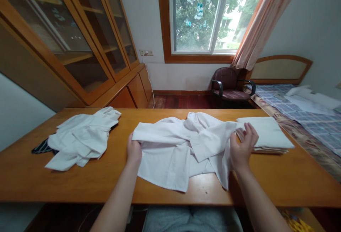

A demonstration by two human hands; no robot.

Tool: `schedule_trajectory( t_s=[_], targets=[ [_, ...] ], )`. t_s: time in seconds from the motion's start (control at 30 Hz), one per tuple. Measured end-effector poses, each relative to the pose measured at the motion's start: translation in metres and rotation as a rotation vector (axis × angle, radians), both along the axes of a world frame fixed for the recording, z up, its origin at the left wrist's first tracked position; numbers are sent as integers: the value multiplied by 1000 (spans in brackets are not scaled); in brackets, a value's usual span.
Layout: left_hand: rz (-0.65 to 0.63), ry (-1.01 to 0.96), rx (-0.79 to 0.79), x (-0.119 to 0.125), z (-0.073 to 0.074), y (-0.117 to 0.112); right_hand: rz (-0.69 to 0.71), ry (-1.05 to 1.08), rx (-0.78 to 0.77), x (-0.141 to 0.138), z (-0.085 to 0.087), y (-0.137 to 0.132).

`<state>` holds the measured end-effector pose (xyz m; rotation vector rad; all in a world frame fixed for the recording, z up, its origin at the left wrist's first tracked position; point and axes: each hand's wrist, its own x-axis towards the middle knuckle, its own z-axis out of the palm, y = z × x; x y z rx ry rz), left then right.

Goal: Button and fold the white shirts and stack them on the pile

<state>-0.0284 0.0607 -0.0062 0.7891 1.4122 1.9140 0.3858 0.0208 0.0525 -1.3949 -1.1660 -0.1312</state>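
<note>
A crumpled white shirt (170,146) is spread across the middle of the wooden table, its folds bunched toward the right. My left hand (133,150) grips the shirt's left edge, the fingers partly hidden behind the cloth. At the other end, my right hand (243,146) has the fabric pinched by the thumb side, with the other fingers raised and curled. Just beyond that hand lies a stack of folded white cloth (266,134). To the left is a loose heap of white garments (82,139), with a dark striped piece (42,147) showing beneath it.
The wooden table (106,185) has its front edge close to my lap. Behind it stand a glass-door cabinet (80,36) on the left and a maroon armchair (230,84) by the window. A bed (306,114) with a checked cover is at the right.
</note>
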Motion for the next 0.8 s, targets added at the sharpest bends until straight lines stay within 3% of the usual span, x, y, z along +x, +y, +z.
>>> schedule_trajectory(
  t_s=[0.07,0.13,0.23,0.3,0.4,0.57,0.8],
  targets=[
    [56,-214,80,-3,18,6,117,-248,-16,-12,1,-1],
    [99,-413,109,-8,37,10,358,-450,-119,-23,-4,0],
    [-70,-636,141,-17,63,12,657,-650,-410,-41,-22,2],
    [-144,-716,168,-25,75,12,670,-705,-593,-51,-35,1],
    [-88,-739,188,-36,85,13,658,-722,-697,-59,-48,1],
    [61,-619,248,-54,90,16,646,-727,-642,-49,-50,6],
    [69,-490,318,-66,92,18,613,-511,-473,-13,-57,10]
  ],
)
